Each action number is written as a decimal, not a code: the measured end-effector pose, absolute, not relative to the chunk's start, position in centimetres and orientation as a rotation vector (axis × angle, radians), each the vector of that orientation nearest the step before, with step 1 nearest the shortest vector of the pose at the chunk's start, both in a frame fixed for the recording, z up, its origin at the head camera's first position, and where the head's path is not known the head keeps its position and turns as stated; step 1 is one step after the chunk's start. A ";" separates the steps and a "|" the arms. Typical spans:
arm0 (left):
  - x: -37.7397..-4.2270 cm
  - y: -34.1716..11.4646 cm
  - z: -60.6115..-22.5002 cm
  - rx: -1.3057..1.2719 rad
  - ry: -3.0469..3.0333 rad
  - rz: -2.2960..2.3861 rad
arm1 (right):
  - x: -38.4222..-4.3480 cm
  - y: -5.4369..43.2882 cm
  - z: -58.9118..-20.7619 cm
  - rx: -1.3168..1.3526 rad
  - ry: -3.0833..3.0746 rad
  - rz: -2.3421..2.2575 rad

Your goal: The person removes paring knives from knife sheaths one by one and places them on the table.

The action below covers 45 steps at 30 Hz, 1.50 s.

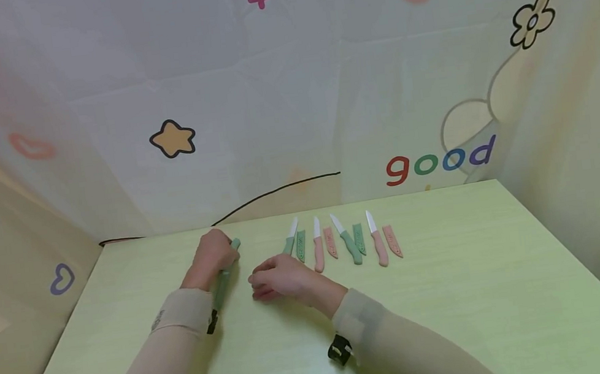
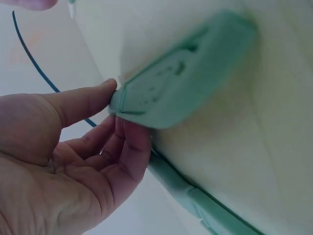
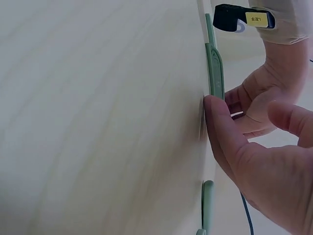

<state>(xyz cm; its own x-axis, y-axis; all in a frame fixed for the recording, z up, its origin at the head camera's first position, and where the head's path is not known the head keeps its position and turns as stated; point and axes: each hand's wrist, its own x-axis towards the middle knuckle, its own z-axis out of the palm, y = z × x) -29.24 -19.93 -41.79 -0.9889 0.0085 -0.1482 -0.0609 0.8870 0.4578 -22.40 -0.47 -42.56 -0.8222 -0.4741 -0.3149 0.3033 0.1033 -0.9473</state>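
My left hand (image 1: pixel 213 255) is at the left of the group of knives. In the left wrist view its thumb and fingers pinch the narrow end of a green knife sheath (image 2: pixel 166 81), tilted over the table. A second slim green piece (image 2: pixel 198 198), partly hidden by the fingers, runs beside that hand. My right hand (image 1: pixel 285 277) hovers low over the table between the left hand and the knives, thumb apart from its fingers, holding nothing. Just beyond it lies a green-handled knife (image 1: pixel 288 247), its handle partly covered by the hand, with its green sheath (image 1: pixel 300 247) alongside.
Farther right lie a pink-handled knife (image 1: pixel 319 254), a pink sheath (image 1: pixel 330 243), a green-handled knife (image 1: pixel 351 247), a green sheath (image 1: pixel 359 240), another pink-handled knife (image 1: pixel 380 249) and its pink sheath (image 1: pixel 392 242). White blades point toward the patterned curtain (image 1: pixel 289 89) behind the pale table (image 1: pixel 484 289).
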 end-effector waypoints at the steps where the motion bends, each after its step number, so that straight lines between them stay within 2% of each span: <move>1: -29.1 -20.0 -41.7 -0.041 2.898 0.743 | -22.4 -0.5 -42.6 -0.156 1.804 -1.782; 15: -28.5 -20.7 -41.2 -0.147 2.714 1.076 | -22.2 -1.4 -43.5 -0.066 1.667 -1.857; 27: -28.2 -20.0 -41.2 -0.231 2.310 1.609 | -22.1 -1.7 -43.8 -0.073 1.598 -1.910; 45: -26.2 -17.8 -41.0 -0.137 2.176 1.922 | -22.1 1.8 -43.2 -0.204 1.851 -1.866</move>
